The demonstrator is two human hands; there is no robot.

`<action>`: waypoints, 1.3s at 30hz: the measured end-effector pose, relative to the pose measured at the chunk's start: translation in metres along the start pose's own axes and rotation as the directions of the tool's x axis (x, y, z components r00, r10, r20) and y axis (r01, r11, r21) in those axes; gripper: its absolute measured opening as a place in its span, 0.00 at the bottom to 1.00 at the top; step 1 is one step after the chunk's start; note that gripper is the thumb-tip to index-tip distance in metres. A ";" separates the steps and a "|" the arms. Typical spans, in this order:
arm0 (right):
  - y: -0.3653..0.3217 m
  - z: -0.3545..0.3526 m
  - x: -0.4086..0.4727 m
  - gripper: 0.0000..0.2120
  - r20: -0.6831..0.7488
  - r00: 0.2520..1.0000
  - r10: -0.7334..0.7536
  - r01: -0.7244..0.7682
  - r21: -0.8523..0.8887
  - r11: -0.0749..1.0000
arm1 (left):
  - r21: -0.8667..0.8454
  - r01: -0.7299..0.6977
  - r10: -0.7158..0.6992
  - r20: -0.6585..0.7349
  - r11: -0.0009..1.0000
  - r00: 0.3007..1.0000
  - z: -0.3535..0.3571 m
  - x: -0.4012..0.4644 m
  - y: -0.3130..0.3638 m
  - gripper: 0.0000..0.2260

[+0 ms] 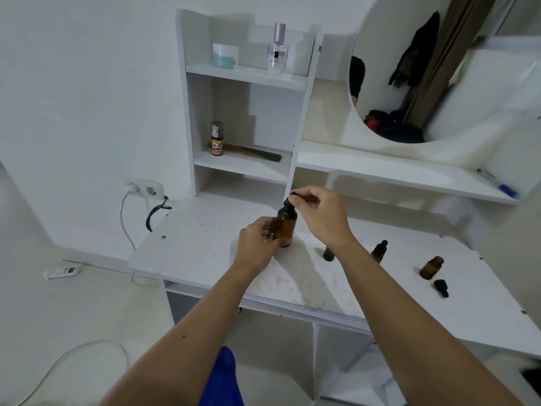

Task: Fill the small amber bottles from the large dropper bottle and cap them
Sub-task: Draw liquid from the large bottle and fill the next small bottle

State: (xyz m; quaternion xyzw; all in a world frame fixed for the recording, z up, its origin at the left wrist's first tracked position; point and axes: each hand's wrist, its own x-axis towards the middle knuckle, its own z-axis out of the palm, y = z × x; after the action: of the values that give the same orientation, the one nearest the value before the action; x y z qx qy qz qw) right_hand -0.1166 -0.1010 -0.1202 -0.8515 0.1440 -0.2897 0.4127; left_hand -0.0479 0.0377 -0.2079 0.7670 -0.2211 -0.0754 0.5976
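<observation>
The large amber dropper bottle (286,227) stands upright on the white desk (205,253). My left hand (257,244) grips its body from the left. My right hand (320,213) pinches its black dropper cap (289,202) on the neck. To the right stand two small amber bottles: one (328,253) partly hidden behind my right wrist, the other (379,251) with a black dropper cap on. A third small bottle (431,268) stands uncapped further right. A loose black dropper cap (441,288) lies just in front of it.
A white shelf unit (246,74) rises behind the desk with a jar (224,55), a perfume bottle (278,49), a small spray bottle (217,138) and a comb (257,153). A round mirror (439,68) hangs at the right, a pen (497,183) on the ledge below. A wall socket (143,189) with cables is left.
</observation>
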 end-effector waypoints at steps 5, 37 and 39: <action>-0.003 0.002 0.002 0.03 -0.023 1.000 -0.008 0.007 -0.032 0.999 | 0.026 -0.010 0.010 -0.002 1.000 1.000 0.001 0.000 -0.001 0.25; -0.046 -0.078 -0.017 0.05 -0.292 0.950 -0.113 0.161 0.149 0.976 | -0.018 0.008 -0.010 -0.102 1.000 0.995 0.015 -0.070 0.018 0.29; -0.036 -0.094 -0.028 0.05 -0.311 0.946 -0.094 0.144 0.143 0.979 | -0.044 -0.014 0.011 -0.063 0.999 0.998 0.029 -0.084 0.023 0.27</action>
State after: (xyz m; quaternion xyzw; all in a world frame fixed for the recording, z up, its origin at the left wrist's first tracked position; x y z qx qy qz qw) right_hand -0.1960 -0.1239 -0.0561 -0.7674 0.1293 -0.4521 0.4359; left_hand -0.1397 0.0440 -0.2064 0.7540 -0.2054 -0.0525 0.6217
